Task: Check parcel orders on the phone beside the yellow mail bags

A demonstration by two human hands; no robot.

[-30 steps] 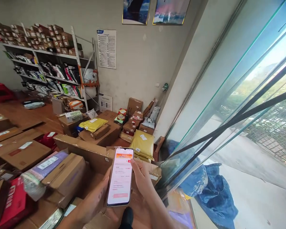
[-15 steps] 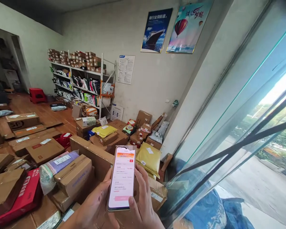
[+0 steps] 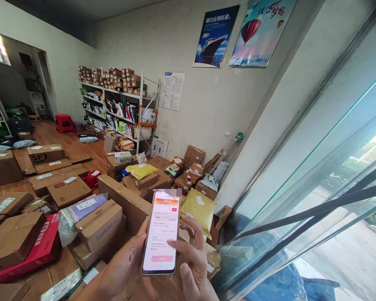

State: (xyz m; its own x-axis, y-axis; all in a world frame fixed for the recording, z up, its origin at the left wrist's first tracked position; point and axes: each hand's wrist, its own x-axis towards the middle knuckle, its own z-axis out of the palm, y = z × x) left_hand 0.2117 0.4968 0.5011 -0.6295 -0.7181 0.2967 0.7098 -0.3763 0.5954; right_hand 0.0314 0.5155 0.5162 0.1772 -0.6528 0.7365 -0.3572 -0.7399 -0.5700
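Cradling the phone [image 3: 158, 228] in a curled left hand [image 3: 131, 253], hovering an empty, loosely spread right hand [image 3: 194, 257] over it, index finger [image 3: 180, 248] extended.

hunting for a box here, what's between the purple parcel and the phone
In the head view, from the purple parcel to the phone: a brown box, more cardboard, then the left hand.
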